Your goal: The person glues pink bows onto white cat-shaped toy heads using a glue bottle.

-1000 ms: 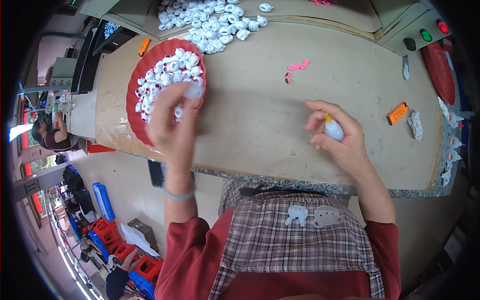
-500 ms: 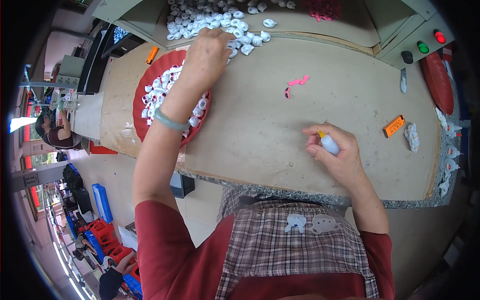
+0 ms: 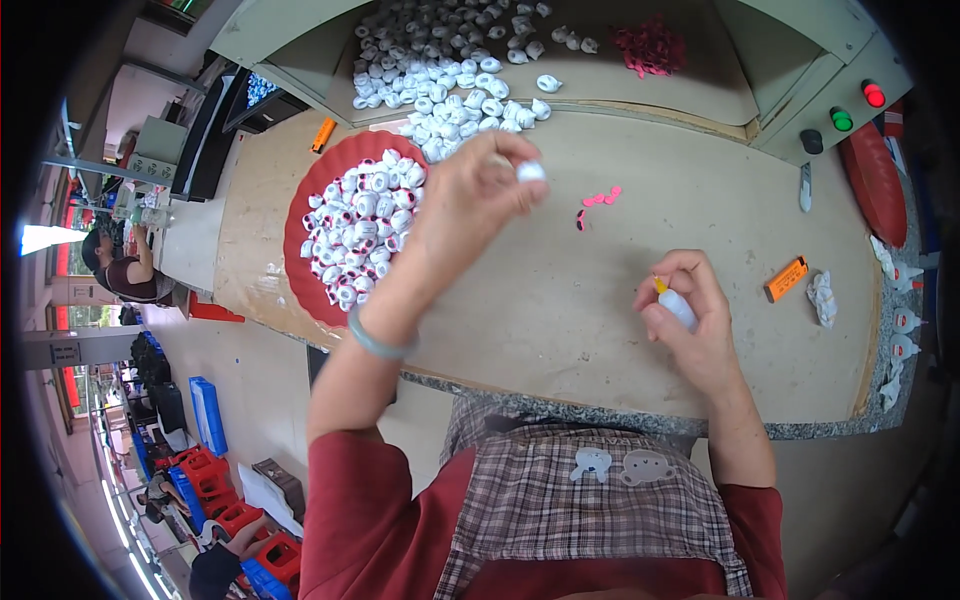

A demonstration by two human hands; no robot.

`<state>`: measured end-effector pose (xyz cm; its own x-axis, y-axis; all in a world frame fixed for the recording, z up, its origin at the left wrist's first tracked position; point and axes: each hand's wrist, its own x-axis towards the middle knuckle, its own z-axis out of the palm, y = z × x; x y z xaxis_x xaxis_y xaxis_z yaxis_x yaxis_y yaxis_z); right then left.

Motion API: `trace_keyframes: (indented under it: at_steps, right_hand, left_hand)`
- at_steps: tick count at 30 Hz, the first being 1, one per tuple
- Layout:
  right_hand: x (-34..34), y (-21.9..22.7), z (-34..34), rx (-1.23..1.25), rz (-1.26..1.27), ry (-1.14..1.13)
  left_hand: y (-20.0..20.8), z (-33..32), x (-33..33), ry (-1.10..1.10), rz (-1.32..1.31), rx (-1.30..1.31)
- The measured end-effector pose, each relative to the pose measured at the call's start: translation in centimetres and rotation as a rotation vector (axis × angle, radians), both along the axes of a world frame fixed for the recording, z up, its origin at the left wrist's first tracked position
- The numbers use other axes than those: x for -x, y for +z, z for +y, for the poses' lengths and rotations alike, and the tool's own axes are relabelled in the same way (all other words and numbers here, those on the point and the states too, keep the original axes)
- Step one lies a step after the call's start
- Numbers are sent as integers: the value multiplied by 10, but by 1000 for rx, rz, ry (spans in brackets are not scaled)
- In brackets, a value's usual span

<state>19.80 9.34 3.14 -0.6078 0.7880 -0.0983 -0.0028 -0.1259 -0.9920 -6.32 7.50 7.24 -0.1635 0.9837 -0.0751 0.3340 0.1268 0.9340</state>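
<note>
My left hand (image 3: 478, 195), with a pale bangle at its wrist, pinches a small white rounded piece (image 3: 531, 172) between thumb and fingers, raised over the table. My right hand (image 3: 700, 320) is wrapped round a small white squeeze bottle (image 3: 677, 308) with a yellow tip, probably glue. Beneath my left forearm a red scalloped plate (image 3: 300, 270) holds many white pieces with dark pink marks. Plain white pieces (image 3: 440, 100) lie heaped at the shelf's front. Several small pink bits (image 3: 602, 198) sit on the tabletop between my hands, one of them dark.
A pink pile (image 3: 650, 48) lies inside the shelf. On the right are an orange box (image 3: 786, 280), crumpled tissue (image 3: 822, 299), a knife-like tool (image 3: 805, 188), a red tray (image 3: 872, 190) and white bottles (image 3: 906, 320). Another orange item (image 3: 323, 135) lies beyond the plate. A person (image 3: 135, 265) sits far left.
My left hand has come away from the white heap, toward me and to the right, with one white piece. My right hand has shifted slightly right with the bottle.
</note>
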Motion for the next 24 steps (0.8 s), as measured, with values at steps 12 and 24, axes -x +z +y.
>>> trace_keyframes:
  at_steps: [12, 24]
  right_hand:
    - [-7, 0, 14, -167, 114, -96]
    - [-6, 0, 1, -246, 215, -281]
  left_hand:
    - [-40, -52, -53, 5, -895, 36]
    - [-52, -59, -65, -68, -921, 21]
